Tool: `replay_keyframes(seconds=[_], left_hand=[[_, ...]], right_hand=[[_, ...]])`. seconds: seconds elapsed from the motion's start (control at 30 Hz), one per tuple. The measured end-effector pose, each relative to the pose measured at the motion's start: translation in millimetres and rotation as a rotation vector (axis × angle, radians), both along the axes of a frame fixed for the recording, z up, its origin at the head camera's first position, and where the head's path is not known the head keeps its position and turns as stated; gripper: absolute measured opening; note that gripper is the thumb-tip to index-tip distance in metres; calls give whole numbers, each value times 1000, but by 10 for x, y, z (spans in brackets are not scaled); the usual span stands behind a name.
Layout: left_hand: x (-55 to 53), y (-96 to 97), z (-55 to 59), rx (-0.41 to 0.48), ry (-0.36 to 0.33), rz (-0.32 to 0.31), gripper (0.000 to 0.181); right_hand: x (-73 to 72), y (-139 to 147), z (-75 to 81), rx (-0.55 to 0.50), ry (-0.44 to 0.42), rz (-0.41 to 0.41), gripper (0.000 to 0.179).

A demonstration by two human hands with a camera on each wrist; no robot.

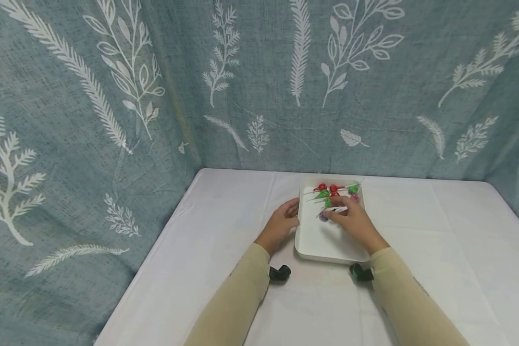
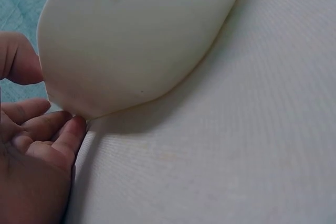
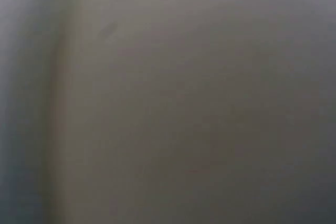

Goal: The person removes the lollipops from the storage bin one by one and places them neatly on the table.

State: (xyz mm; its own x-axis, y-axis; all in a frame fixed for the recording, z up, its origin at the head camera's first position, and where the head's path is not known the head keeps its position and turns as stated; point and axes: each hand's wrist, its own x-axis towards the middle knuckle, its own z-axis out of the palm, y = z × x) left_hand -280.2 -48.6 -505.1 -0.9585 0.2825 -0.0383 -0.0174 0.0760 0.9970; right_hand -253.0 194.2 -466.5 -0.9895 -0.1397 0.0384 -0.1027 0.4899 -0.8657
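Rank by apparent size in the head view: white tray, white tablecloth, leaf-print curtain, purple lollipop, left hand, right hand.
Leaf-print curtain
White tablecloth
White tray
Left hand and right hand: look alike
Purple lollipop

White tray [image 2: 136, 40] cut off at the left wrist view's top, right wrist view blurred

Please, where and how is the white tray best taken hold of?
I would grip the tray by its two long sides, near the middle, one hand from the left and one from the right. It is longer than wide, with a raised rim to grip. The left hand touches the left side. Better keep it level: lollipops lie inside.
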Motion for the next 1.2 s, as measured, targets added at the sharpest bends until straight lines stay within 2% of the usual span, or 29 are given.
replay_keyframes(seconds=[0.13, 0.33, 0.47, 0.6, 0.87, 1.03, 1.2], left_hand=[[15, 7, -1, -6, 0, -2, 77], [4, 4, -2, 8, 7, 1, 77], [-3, 2, -9, 7, 4, 1, 77], [0, 1, -6, -4, 3, 3, 78], [-2, 9, -18, -16, 23, 2, 78], [-3, 12, -30, -20, 35, -3, 77], [11, 13, -24, -23, 29, 3, 78]], right_hand=[[-16, 12, -91, 14, -12, 1, 56], [-20, -6, -111, 39, -11, 3, 54], [-22, -31, -164, 138, -2, 10, 50], [-17, -52, -220, 250, 32, 37, 43], [16, -70, -220, 342, 117, 103, 38], [33, -67, -244, 362, 158, 124, 27], [26, -64, -250, 349, 190, 109, 25]])
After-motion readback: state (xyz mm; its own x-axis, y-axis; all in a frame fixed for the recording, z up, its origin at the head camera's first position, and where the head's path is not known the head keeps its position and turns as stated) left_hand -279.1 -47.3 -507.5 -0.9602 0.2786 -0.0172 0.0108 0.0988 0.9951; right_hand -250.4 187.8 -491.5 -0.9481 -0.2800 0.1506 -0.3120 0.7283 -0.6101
